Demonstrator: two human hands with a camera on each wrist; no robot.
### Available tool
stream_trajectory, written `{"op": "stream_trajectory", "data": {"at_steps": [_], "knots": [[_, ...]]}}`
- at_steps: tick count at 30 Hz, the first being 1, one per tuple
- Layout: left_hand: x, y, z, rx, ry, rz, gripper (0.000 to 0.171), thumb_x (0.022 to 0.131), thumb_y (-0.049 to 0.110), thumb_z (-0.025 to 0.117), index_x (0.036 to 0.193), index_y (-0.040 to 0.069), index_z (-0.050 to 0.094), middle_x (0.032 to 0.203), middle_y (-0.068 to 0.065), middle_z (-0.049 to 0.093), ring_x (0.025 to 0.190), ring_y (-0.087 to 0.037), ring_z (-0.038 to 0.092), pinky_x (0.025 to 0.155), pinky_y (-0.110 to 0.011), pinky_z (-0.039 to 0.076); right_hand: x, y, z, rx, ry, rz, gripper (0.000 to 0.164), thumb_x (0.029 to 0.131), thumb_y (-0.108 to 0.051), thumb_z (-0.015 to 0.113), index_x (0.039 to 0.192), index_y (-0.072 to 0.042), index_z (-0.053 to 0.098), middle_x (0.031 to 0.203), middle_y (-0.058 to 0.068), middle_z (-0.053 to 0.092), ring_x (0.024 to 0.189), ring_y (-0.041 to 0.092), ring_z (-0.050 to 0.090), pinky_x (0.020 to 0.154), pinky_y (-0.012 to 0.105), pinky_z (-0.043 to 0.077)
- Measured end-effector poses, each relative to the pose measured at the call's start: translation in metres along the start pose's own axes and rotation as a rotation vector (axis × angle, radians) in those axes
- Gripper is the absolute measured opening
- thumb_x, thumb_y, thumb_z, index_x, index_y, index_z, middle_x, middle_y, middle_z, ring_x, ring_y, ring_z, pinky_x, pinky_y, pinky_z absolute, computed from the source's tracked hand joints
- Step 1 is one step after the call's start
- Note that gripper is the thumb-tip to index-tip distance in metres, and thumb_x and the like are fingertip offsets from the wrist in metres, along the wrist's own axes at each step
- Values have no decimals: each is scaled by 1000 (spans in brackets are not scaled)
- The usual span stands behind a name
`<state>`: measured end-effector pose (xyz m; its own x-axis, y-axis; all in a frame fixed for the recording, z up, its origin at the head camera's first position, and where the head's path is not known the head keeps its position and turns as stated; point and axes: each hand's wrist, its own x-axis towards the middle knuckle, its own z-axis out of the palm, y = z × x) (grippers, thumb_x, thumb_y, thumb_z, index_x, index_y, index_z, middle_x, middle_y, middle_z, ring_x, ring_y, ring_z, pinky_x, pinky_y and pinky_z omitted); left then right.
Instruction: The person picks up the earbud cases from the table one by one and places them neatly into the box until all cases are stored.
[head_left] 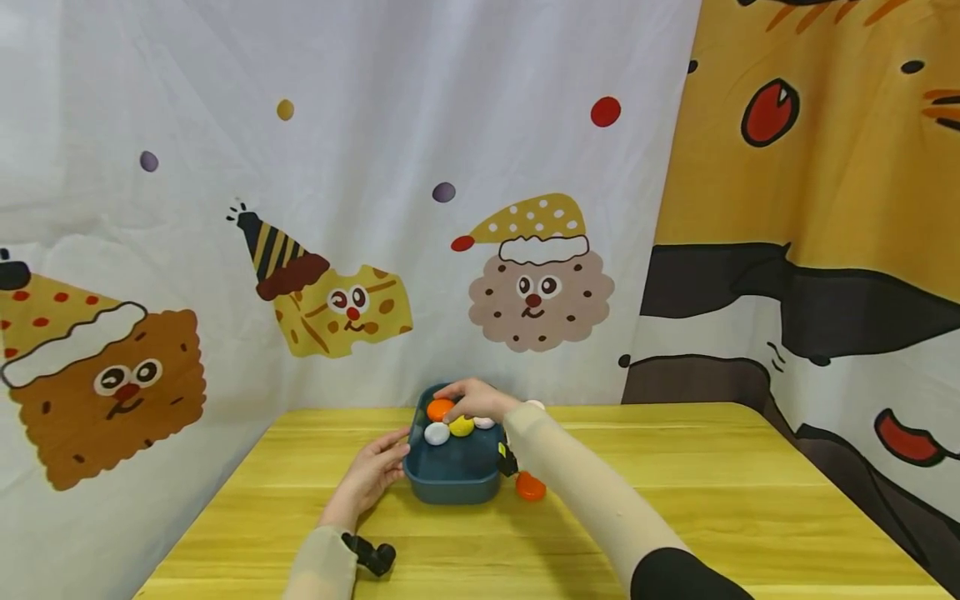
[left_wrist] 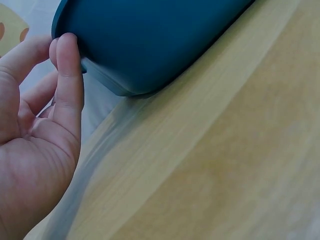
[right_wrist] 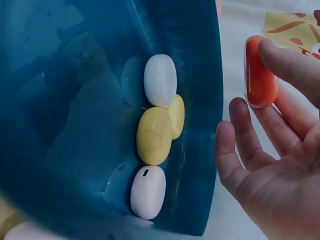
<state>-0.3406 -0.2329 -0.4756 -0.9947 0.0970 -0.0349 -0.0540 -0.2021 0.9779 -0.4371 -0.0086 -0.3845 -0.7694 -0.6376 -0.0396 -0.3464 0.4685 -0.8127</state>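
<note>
My right hand [head_left: 482, 400] is over the far end of a dark teal bin [head_left: 453, 492], pinching a smooth orange oval piece [right_wrist: 261, 75] between thumb and fingers. Inside the bin lie a white oval piece [right_wrist: 160, 80], two yellow ones [right_wrist: 154, 136] partly overlapping, and a pale one with a small black slot [right_wrist: 148, 192]. At the bin's left side, my left hand [head_left: 375, 467] touches the wall near the rim with its fingertips, the fingers fairly straight. Its palm [left_wrist: 35, 165] shows in the left wrist view.
A second orange piece [head_left: 530, 486] lies on the wooden table [head_left: 637, 467] right of the bin, close to my right forearm. Another white piece [head_left: 536, 404] peeks out behind that arm. A cartoon-printed cloth [head_left: 435, 275] hangs behind the table's far edge.
</note>
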Motion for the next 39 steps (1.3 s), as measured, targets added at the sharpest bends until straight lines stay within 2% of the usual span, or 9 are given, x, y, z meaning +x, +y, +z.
{"op": "stream_trajectory", "data": {"at_steps": [7, 10, 20, 25, 32, 39], "knots": [[-2, 1, 1, 14, -1, -12, 57, 97, 12, 61, 147, 0, 37, 99, -5, 56, 67, -9, 55, 66, -24, 52, 5, -2, 3, 59, 8, 14, 52, 80, -8, 78, 130, -11, 63, 128, 7, 59, 93, 19, 55, 92, 51, 47], [-2, 2, 0, 16, 13, -14, 57, 96, 13, 61, 147, 1, 39, 99, -4, 55, 66, -9, 54, 65, -23, 51, 7, -3, 4, 58, 9, 24, 51, 81, -8, 78, 130, -12, 64, 129, 8, 58, 95, 20, 56, 92, 50, 47], [-1, 1, 1, 9, 0, -20, 58, 96, 13, 62, 147, 1, 38, 93, -1, 56, 64, -8, 54, 64, -23, 51, 17, 5, 9, 34, 3, 59, 49, 80, -11, 79, 127, -15, 66, 130, 6, 59, 107, 19, 55, 91, 45, 49], [1, 0, -1, 6, 16, -11, 57, 96, 13, 62, 146, 0, 40, 94, -2, 55, 64, -8, 54, 64, -23, 51, 18, 3, 11, 31, -47, 72, 49, 80, -8, 78, 127, -16, 67, 132, 5, 58, 110, 20, 56, 92, 47, 48], [1, 1, 0, -19, -30, 24, 58, 97, 8, 58, 148, -5, 33, 93, 0, 57, 64, -5, 56, 62, -20, 51, 16, 2, 12, 23, -203, 107, 48, 86, -13, 74, 132, -11, 62, 138, 8, 54, 120, 24, 53, 99, 52, 42], [1, 1, 0, -23, -20, 4, 57, 97, 9, 58, 148, -2, 35, 92, -2, 58, 65, -7, 57, 62, -21, 51, 14, 2, 10, 25, -212, 119, 44, 90, -17, 70, 132, -9, 61, 137, 10, 54, 115, 25, 57, 98, 54, 42]]}}
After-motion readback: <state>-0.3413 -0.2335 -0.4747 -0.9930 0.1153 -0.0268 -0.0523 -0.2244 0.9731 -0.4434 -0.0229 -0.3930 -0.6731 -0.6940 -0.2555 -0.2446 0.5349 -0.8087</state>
